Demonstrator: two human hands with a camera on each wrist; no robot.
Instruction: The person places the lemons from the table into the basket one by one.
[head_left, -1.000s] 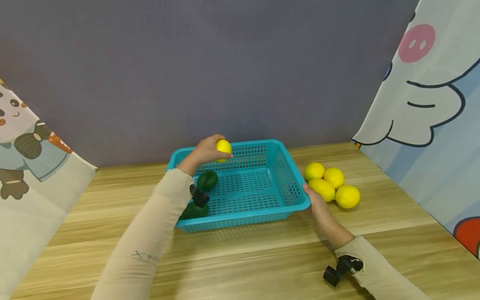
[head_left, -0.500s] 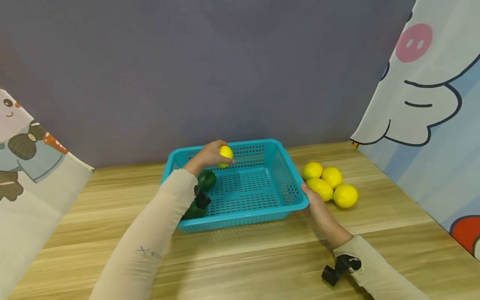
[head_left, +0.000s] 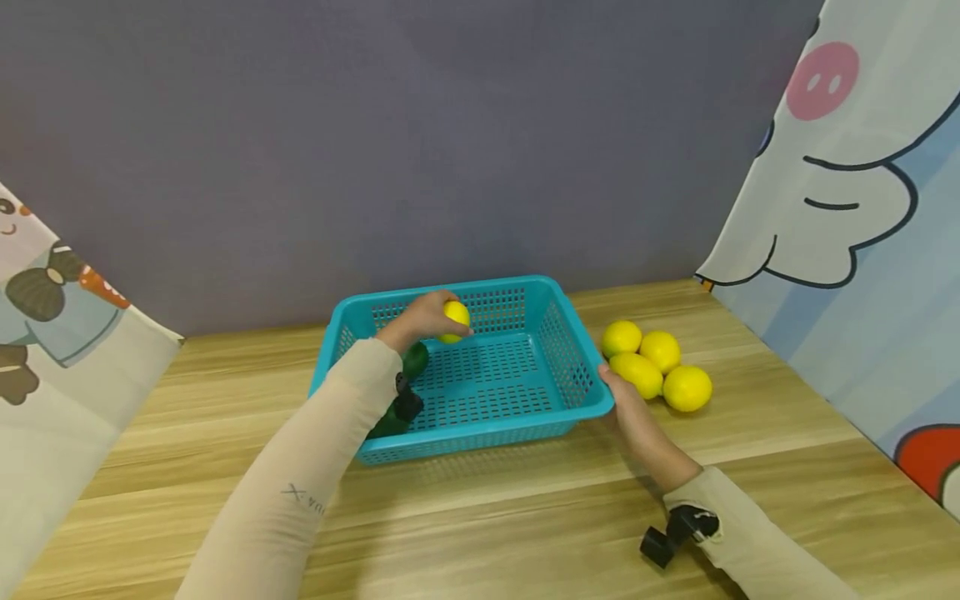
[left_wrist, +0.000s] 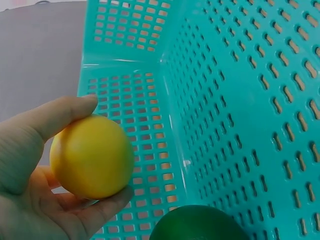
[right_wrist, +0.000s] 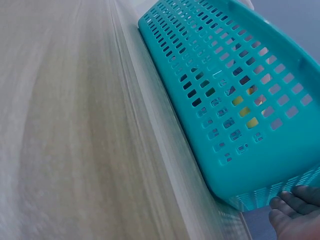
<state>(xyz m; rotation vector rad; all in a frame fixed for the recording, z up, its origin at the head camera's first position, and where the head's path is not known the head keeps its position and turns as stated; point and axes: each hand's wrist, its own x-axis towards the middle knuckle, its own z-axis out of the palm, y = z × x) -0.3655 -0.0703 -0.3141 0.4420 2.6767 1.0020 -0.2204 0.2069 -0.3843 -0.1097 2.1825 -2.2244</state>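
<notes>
My left hand (head_left: 424, 318) grips a yellow lemon (head_left: 456, 313) between thumb and fingers, over the back left part of a turquoise basket (head_left: 480, 429). The left wrist view shows the lemon (left_wrist: 92, 157) in front of the basket's slotted wall. Below it in the basket is a dark green fruit (head_left: 415, 360); a second dark green fruit (head_left: 387, 423) is partly hidden behind my left wrist camera. My right hand (head_left: 633, 425) touches the basket's right front corner from outside. In the right wrist view, its fingers (right_wrist: 295, 205) lie against the basket's end wall, while the thumb is out of sight there.
Several yellow lemons (head_left: 652, 367) lie in a cluster on the wooden table (head_left: 465, 525), right of the basket and close to my right hand. A grey panel (head_left: 450, 142) rises behind the table. Printed cartoon cloths hang at both sides.
My left hand has moved down and slightly right with the lemon, lower into the basket. The right hand has stayed at the basket's corner. The whole scene has shifted slightly left in the head view.
</notes>
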